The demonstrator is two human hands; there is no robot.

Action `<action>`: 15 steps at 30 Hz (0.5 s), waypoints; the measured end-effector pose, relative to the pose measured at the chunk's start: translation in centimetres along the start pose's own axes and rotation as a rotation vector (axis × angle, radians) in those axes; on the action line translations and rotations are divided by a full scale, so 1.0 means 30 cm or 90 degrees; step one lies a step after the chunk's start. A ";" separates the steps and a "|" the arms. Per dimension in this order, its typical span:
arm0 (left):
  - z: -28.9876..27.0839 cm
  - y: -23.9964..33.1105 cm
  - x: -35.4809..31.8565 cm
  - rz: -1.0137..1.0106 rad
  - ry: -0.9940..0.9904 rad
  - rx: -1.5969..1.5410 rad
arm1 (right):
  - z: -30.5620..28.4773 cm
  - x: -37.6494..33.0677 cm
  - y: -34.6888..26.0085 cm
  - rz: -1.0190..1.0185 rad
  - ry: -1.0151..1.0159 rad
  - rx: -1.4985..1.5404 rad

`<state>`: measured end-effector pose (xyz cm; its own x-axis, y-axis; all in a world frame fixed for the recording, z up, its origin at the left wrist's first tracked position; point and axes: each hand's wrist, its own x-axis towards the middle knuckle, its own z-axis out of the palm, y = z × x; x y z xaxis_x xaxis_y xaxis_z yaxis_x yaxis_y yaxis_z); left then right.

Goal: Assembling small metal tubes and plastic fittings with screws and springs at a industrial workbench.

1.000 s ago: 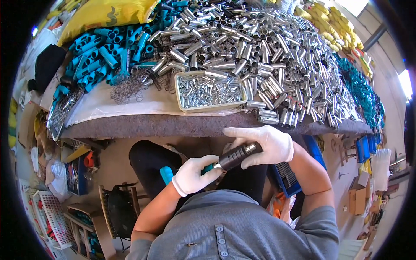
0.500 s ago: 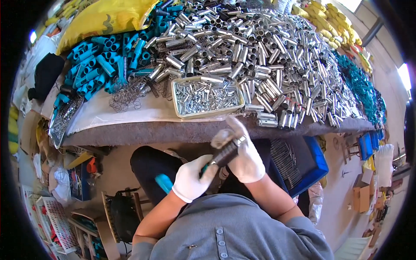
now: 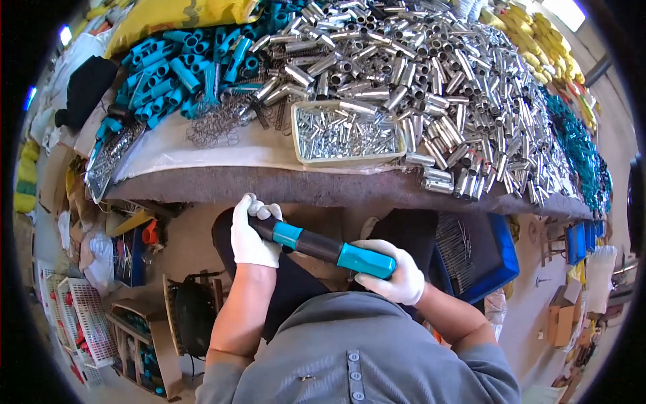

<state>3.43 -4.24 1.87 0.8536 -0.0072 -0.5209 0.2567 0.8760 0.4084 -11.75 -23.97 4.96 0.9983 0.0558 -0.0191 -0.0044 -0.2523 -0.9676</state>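
Observation:
A long teal-and-black cylindrical tool handle [image 3: 317, 246] lies slantwise across my lap, its bands alternating black and teal. My left hand [image 3: 256, 236], in a white glove, is closed round the black end at the upper left. In the same kind of glove, my right hand [image 3: 401, 277] wraps the wider teal end at the lower right. Beyond the hands, on the bench, sits a cream tray [image 3: 350, 161] of small metal pins and screws. Shiny metal tubes [image 3: 431, 101] are heaped behind and beside it. Teal plastic sleeves [image 3: 161, 87] make a pile at the left.
The padded bench edge [image 3: 282, 187] runs just past my hands. Loose wire springs [image 3: 219, 124] lie left of the tray. A blue crate [image 3: 494, 269] with thin metal rods stands by my right leg, and a chair [image 3: 192, 316] at the left. Yellow sacks [image 3: 182, 17] rest behind.
The handle has been turned about, so its teal end now lies in my right hand. My left hand has moved up and left to the black end. The view has shifted slightly.

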 end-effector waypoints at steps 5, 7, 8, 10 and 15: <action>-0.186 -0.047 0.083 -0.126 -0.120 0.095 | -0.049 -0.020 0.002 0.070 -0.057 -0.138; -0.329 -0.241 0.239 -0.110 0.078 0.029 | 0.037 0.012 0.082 0.088 0.017 -0.207; -0.353 -0.297 0.307 -0.191 0.189 0.023 | 0.039 0.019 0.122 0.104 -0.018 -0.295; -0.441 -0.460 0.329 -0.260 0.262 0.234 | 0.056 0.009 0.245 0.102 -0.045 -0.422; -0.967 -0.885 0.426 -0.411 0.129 0.787 | 0.095 -0.013 0.362 0.202 -0.212 -0.589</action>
<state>-5.64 -13.61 -37.37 0.3829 -0.0775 -0.9205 0.8893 -0.2390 0.3900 -12.34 -23.98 -6.27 0.8913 0.0866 -0.4450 -0.0765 -0.9388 -0.3360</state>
